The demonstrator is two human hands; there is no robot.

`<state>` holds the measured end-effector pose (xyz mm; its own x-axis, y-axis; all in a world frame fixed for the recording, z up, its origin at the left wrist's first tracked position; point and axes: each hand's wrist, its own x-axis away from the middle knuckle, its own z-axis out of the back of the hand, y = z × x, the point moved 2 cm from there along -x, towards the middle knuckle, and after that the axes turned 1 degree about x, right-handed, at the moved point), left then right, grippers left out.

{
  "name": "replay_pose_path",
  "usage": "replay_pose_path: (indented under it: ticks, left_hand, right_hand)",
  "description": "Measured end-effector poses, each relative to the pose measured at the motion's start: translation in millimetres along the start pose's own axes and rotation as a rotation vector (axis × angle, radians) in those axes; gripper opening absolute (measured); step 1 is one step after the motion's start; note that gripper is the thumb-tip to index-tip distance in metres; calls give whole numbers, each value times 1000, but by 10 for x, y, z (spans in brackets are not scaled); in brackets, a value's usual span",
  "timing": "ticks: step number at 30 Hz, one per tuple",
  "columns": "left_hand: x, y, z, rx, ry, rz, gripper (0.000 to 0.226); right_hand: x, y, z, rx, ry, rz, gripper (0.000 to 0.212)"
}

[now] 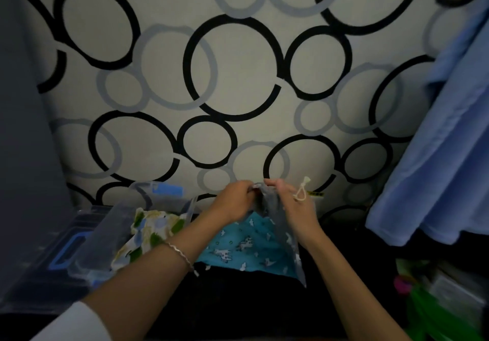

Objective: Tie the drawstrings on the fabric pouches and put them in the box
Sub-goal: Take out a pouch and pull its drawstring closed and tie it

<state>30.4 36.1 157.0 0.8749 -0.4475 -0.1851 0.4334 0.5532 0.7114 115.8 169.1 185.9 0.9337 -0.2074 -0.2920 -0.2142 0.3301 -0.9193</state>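
Both hands hold up a grey fabric pouch (270, 204) by its gathered top. My left hand (234, 200) pinches the top from the left, my right hand (292, 205) from the right. A cream drawstring (302, 190) with a knot loops over my right hand's fingers. Under the grey pouch lies a turquoise pouch (246, 245) with small animal prints. A clear plastic box (116, 224) with blue latches stands at the left, and a cream pouch with green and blue spots (148, 231) sits in it.
A wall with black and grey circles fills the back. Blue cloth (436, 142) hangs at the right. The box's clear lid (47, 256) with a blue handle lies at the far left. Green and pink items (423, 295) sit at lower right.
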Motion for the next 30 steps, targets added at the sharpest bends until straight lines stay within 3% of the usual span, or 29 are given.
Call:
replay_pose_path:
  ticks: [4,8,16,21,26,30]
  left_hand:
    - [-11,-43,144,-210,-139,-43,21]
    - [70,-182,311,-372,-147,-67,19]
    - [158,303,729,-38,34,-214,6]
    - [179,543,1096,175,131,-255,13]
    - [251,266,1262,299,238,-112,10]
    - [371,-186,1236,622,360,98,16]
  right_hand:
    - [-91,-27,317,7,218,9,60]
    - [-258,-40,657,-77,210,22,75]
    - [-341,-424,1126,-199,218,34,78]
    - [-349,-562,1328,-402,158,25,78]
    - [-305,-346,1189,-536,156,-57,84]
    - [-223,-70,940,-776,92,-126,73]
